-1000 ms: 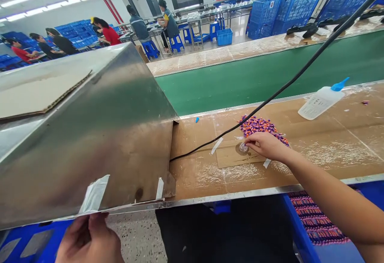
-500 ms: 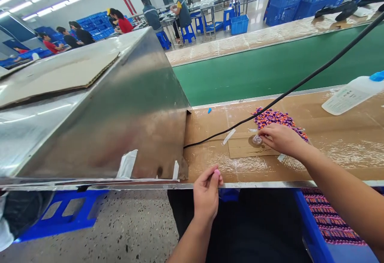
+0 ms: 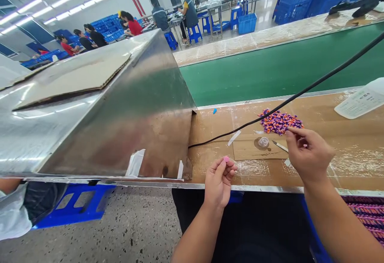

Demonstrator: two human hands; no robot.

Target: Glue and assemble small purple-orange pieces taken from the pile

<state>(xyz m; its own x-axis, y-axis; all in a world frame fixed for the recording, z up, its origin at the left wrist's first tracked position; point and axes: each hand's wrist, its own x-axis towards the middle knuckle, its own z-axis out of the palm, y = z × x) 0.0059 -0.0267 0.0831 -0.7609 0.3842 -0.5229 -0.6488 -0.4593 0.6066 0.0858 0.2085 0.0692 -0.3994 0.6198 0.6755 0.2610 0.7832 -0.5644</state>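
My left hand [image 3: 218, 181] is closed in a pinch above the table's front edge. Between its thumb and index finger shows a small round pink piece [image 3: 226, 159]. At the near side of a heap of tiny purple and orange pieces [image 3: 277, 121], my right hand [image 3: 310, 153] is closed, thumb and forefinger together. A tiny pinkish piece [image 3: 305, 146] shows inside its curled fingers; what sits at the fingertips is too small to make out. A small clear round dish [image 3: 263, 142] rests on a cardboard sheet [image 3: 246, 153], with a thin pointed pale tool [image 3: 280, 146] lying beside it.
A black cable [image 3: 270, 111] crosses over the work surface. To the left stands a large metal housing [image 3: 144, 127]; a white bottle [image 3: 361, 99] lies at the right. Behind runs a green belt [image 3: 255, 73]. A crate of purple-pink rows [image 3: 367, 211] sits below right. Several people work farther off.
My right hand has left the clear dish and moved right to the heap's edge; the pale tool now shows on the cardboard. My left hand has risen slightly, its pink piece more exposed.
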